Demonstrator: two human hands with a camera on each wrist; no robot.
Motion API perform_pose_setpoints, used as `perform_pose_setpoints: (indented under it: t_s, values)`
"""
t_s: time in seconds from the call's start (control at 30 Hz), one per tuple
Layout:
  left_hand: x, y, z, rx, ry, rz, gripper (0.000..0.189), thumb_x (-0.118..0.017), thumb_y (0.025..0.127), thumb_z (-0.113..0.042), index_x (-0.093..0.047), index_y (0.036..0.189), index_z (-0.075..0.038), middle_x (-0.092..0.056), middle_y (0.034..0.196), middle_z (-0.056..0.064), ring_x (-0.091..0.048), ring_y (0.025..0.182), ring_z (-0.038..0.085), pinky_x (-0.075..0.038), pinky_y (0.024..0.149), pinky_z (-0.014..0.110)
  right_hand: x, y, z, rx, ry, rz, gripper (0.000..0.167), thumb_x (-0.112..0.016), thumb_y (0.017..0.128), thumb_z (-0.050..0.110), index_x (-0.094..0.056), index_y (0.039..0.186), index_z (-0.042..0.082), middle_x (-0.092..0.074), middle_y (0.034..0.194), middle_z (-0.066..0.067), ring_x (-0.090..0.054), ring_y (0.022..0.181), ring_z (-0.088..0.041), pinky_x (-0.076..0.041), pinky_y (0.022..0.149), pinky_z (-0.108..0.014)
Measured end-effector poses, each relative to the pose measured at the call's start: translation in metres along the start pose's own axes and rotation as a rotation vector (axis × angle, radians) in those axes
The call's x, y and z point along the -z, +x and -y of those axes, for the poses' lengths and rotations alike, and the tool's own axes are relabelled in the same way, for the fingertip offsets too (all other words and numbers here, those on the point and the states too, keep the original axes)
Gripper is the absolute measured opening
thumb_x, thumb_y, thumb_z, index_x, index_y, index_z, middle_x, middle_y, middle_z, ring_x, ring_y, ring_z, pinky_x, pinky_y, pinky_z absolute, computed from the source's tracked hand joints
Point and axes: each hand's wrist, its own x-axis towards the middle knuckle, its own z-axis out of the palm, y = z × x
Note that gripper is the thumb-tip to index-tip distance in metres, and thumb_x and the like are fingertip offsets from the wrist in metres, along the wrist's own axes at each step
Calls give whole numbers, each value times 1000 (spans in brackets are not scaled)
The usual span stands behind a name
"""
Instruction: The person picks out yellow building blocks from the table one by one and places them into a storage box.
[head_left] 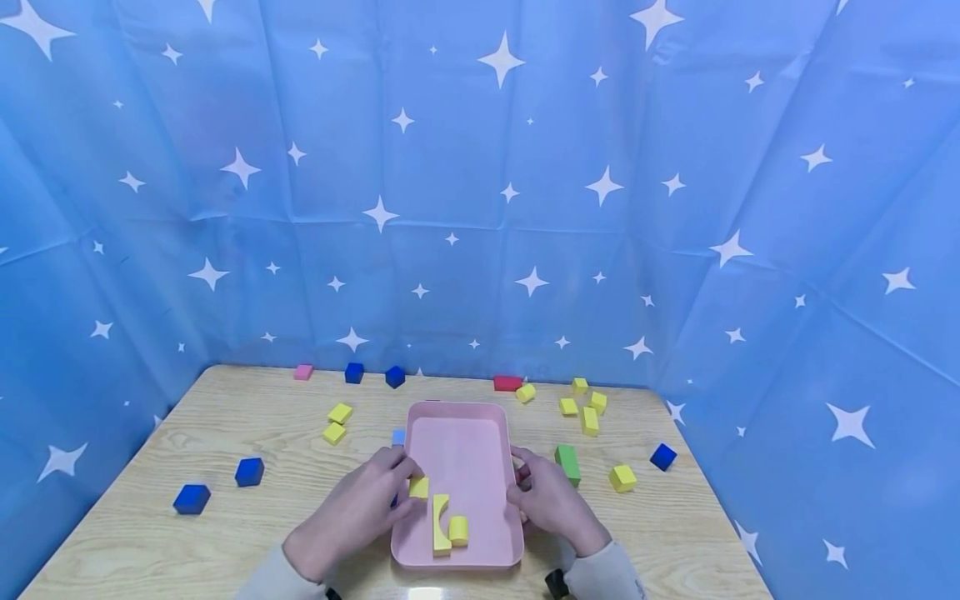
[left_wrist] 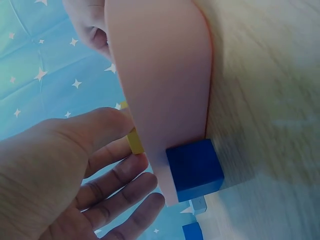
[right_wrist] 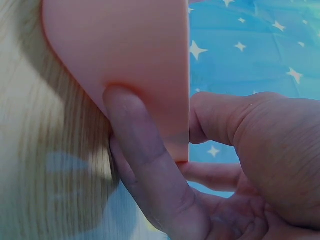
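A pink tray (head_left: 457, 450) stands at the table's front middle. Inside it lie a yellow arch block (head_left: 439, 527) and a yellow cylinder (head_left: 458, 531). Over its left rim, my left hand (head_left: 367, 497) pinches a yellow block (head_left: 419, 487) between thumb and index finger; the other fingers spread loosely in the left wrist view. Against the tray's outer left wall sits a blue cube (left_wrist: 196, 170), mostly hidden by my hand in the head view. My right hand (head_left: 551, 495) grips the right wall, thumb at the rim and fingers along the outside, as the right wrist view shows.
Several yellow blocks (head_left: 590, 421) lie at the back right near a red block (head_left: 507, 383). A green block (head_left: 567, 464) is right of the tray. Blue cubes (head_left: 192, 499) lie at the left, and a pink block (head_left: 303, 372) sits at the back edge. A starry curtain (head_left: 450, 167) surrounds the table.
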Motion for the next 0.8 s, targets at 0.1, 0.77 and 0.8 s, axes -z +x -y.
perform_pose_setpoints:
  t_s: [0.1,0.77,0.8]
  values:
    - [-1,0,-1,-9,21,-6,26,-96,98,-25,-84,118,-16,-70,115,-4,-60,101,10,-64,81,27,0,0,0,1,-2,-1,76,-72,104,3,-47,177,4,-74,117,-13,-75,84,-20,-71,57,-37]
    - [-9,0,-4,-96,9,-3,24,-95,98,-25,-85,117,-16,-73,111,-6,-64,100,7,-67,87,29,0,0,0,10,-11,-3,77,-73,103,3,-47,176,3,-75,117,-13,-74,86,-20,-71,57,-37]
    - [-10,0,-4,-97,11,-2,24,-95,98,-25,-85,117,-16,-73,111,-7,-63,99,7,-67,87,28,0,0,0,7,-11,-2,77,-74,104,3,-47,176,3,-75,117,-13,-74,86,-20,-71,57,-37]
